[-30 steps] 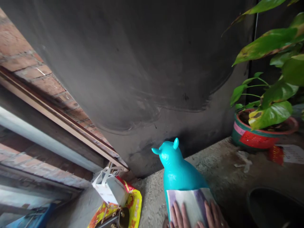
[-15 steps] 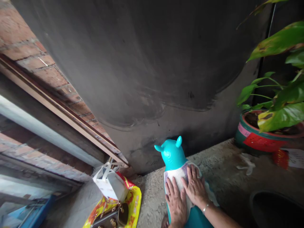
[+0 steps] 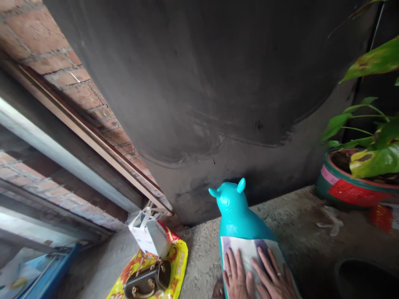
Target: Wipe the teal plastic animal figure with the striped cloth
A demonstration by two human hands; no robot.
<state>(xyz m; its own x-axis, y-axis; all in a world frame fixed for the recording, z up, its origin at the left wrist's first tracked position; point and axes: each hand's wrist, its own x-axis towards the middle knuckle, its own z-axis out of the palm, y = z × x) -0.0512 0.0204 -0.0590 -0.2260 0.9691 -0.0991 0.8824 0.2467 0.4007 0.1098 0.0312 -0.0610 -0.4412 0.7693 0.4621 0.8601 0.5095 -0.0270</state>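
Note:
A turquoise toy animal (image 3: 237,207) with two ears, smooth and shiny, stands on the concrete floor with its head toward the dark wall. Across its back lies a white cloth (image 3: 245,246) with purple patches. My left hand (image 3: 236,274) rests flat on the cloth's left part, fingers spread. On the right part, my right hand (image 3: 274,272) presses flat as well, fingers apart and a ring on one of them. The lower end of the toy runs out of the picture.
Left of the toy, a white paper bag (image 3: 151,234) and a brown handbag (image 3: 148,279) sit on a yellow printed sack (image 3: 179,257). A potted plant (image 3: 349,187) stands at right, near a dark round tub (image 3: 368,278). A blue container (image 3: 59,270) is at lower left.
Both hands and the cloth have slid back along the toy, toward me, baring its neck and shoulders. The view has shifted slightly left.

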